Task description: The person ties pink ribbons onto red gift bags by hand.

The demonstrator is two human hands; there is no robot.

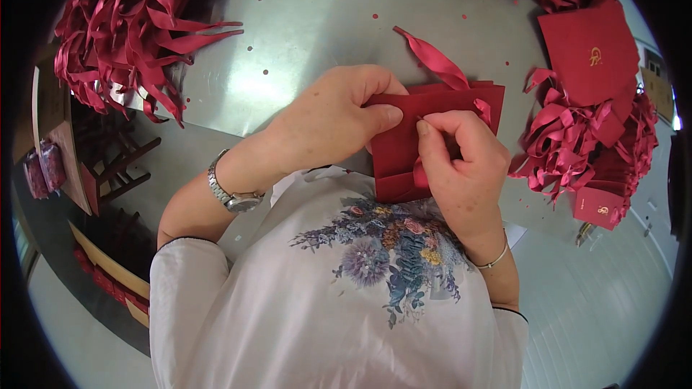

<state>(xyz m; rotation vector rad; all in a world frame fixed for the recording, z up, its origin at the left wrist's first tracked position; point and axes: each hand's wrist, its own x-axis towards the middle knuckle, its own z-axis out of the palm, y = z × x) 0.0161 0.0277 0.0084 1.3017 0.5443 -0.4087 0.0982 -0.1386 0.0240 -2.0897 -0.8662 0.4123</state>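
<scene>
My left hand (349, 108) grips a small red paper bag (395, 155) by its upper left edge, thumb on the front face. The bag is held close in front of my body, above the metal table. My right hand (470, 155) is closed in a pinch against the front of the bag, thumb and forefinger together near its upper middle. A red satin ribbon (437, 59) sticks out beyond the far edge of the bag. More ribbon shows at the bag's right corner and beneath my right thumb; its tip at the pinch is mostly hidden.
A heap of red ribbons (137, 36) hangs over the table's left edge. On the right lie piled red bags (587, 50) with ribbon handles (559, 140). Small red paper dots dot the metal tabletop (317, 36). Dark wooden stools (126, 162) stand at left below the table.
</scene>
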